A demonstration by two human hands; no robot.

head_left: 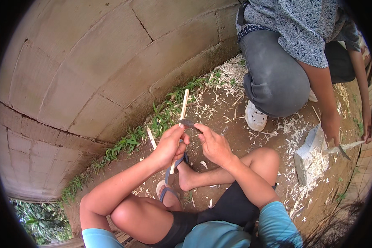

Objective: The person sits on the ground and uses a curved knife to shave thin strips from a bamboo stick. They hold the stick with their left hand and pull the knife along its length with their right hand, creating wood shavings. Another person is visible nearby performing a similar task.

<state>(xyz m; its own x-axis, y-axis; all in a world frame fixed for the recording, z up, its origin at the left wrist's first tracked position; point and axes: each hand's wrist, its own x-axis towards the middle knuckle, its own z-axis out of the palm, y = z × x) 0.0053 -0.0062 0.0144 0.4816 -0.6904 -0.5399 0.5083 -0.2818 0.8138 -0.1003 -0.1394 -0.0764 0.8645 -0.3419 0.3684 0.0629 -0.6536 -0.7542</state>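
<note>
My left hand (168, 145) is closed round a pale, thin wooden stick (184, 103), which slants up past my thumb and shows again below the fist. Across the stick lies a short, dark, curved blade-like piece (188, 123), touching my left thumb. My right hand (215, 145) pinches the other end of that dark piece between thumb and forefinger. Whether it has a handle is hidden by my fingers. Another pale stick (151, 136) with a pointed end shows just left of my left hand.
A block wall (111, 62) runs along the left and back, with grass (130, 140) at its foot. Wood shavings (293, 128) litter the dirt. At the right a crouching person (285, 62) holds a knife (344, 152) and a pale stick over a whitish block (308, 155).
</note>
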